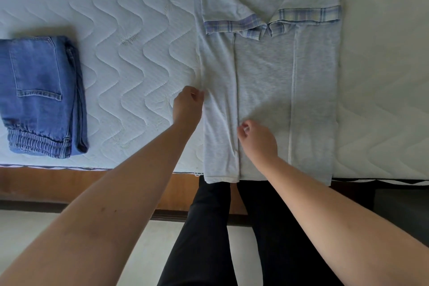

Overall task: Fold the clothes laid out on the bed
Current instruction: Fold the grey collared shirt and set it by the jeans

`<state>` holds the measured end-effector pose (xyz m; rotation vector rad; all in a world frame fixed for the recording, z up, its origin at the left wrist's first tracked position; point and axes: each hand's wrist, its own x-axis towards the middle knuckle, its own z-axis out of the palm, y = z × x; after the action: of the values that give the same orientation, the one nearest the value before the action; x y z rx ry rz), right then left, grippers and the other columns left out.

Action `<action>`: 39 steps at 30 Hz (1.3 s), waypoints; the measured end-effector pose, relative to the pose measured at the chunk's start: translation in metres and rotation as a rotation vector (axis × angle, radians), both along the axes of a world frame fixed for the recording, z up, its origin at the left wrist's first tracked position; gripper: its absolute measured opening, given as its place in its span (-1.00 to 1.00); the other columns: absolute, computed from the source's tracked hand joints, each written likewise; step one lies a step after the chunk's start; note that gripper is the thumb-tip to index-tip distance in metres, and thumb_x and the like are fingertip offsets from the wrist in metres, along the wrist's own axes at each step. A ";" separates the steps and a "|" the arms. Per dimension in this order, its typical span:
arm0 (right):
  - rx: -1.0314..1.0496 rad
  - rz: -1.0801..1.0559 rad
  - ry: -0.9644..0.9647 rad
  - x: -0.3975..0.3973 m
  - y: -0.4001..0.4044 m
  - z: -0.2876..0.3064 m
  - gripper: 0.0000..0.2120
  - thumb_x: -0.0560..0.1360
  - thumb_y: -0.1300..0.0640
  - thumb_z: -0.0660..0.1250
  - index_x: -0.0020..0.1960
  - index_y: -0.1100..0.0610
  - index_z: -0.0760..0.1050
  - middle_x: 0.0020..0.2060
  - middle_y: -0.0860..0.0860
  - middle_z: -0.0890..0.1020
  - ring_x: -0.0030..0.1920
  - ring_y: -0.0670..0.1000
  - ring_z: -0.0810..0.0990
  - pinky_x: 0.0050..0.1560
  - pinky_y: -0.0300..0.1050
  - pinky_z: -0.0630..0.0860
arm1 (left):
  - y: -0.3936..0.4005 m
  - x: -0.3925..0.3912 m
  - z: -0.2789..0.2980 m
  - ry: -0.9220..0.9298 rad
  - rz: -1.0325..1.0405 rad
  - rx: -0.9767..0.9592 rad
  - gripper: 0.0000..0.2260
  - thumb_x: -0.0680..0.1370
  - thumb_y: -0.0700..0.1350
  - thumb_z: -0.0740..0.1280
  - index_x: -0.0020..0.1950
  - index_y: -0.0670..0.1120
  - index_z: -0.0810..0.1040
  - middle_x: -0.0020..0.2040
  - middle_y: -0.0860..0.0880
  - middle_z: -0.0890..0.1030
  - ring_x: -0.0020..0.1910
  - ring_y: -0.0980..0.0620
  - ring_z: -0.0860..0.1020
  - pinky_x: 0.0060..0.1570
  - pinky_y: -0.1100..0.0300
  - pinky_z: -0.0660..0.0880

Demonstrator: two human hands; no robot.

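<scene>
Home bedroom: quilted mattress [130, 37] on wooden bed frame [69, 183], folded jeans [41, 95].

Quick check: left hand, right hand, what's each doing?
Left hand: pinches the outer edge of the grey garment.
Right hand: pinches its folded-in edge.

Folded jeans [41, 95] far left

1. The grey shirt [264, 81] is soft, matt knit cloth with woven plaid cuffs [306, 14].
2. The folded jeans [39, 95] are blue denim, stitched, with a gathered elastic hem.
3. The mattress [130, 37] has matt white quilted fabric.
4. The bed frame [92, 183] is smooth brown wood.
</scene>
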<state>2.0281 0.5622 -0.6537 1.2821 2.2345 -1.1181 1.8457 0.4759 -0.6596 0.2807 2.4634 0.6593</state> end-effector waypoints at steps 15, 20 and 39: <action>0.125 0.066 -0.058 -0.056 0.034 -0.010 -0.75 0.64 0.00 0.15 0.01 0.13 0.52 -0.32 -0.04 0.50 -0.27 0.02 0.51 -0.36 -0.15 0.30 | 0.001 -0.010 -0.008 -0.097 0.053 -0.038 -0.77 0.63 -0.05 0.25 -0.10 -0.19 0.52 -0.17 -0.10 0.64 -0.31 0.02 0.50 -0.33 0.14 0.44; 0.112 0.070 -0.075 -0.052 0.039 -0.010 -0.71 0.63 -0.05 0.16 -0.06 0.10 0.54 -0.32 -0.02 0.59 -0.30 0.01 0.56 -0.41 -0.17 0.31 | -0.003 -0.009 -0.005 -0.103 0.070 -0.016 -0.78 0.63 0.00 0.24 -0.11 -0.10 0.52 -0.22 -0.03 0.63 -0.32 0.03 0.54 -0.30 0.09 0.51; -0.092 0.098 -0.113 -0.029 0.010 -0.015 -0.65 0.55 -0.19 0.25 -0.15 0.09 0.54 -0.39 0.01 0.61 -0.33 0.03 0.62 -0.27 -0.11 0.53 | -0.044 0.042 -0.002 -0.279 0.209 0.017 -0.74 0.59 0.14 0.28 0.00 -0.04 0.60 -0.17 0.06 0.65 -0.18 0.09 0.60 -0.18 0.18 0.54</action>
<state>1.9994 0.5720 -0.6682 1.1561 2.1146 -1.0718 1.8875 0.4316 -0.6615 -0.0612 2.2363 0.7517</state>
